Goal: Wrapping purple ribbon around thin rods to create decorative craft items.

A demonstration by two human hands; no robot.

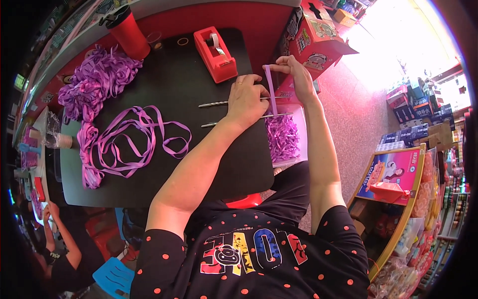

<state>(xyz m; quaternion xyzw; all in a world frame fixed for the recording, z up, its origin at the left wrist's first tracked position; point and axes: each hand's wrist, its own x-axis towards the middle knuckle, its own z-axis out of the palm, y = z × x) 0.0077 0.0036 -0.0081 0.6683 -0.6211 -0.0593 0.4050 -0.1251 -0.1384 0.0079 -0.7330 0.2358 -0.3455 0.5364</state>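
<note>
My left hand is curled over the upper metal rod at the table's right edge, its fingertips beside a purple ribbon. A second metal rod lies below it, and both rods jut past the edge. My right hand is raised to the right, its fingers closed on the ribbon's upper end. The ribbon hangs down between the hands toward a pale plastic tub filled with short purple ribbon pieces.
Loops of purple ribbon run over the dark table from a large ribbon heap. A red tape dispenser and a red tumbler stand at the back. Beyond the tub is a red carton. Another person's arms show lower left.
</note>
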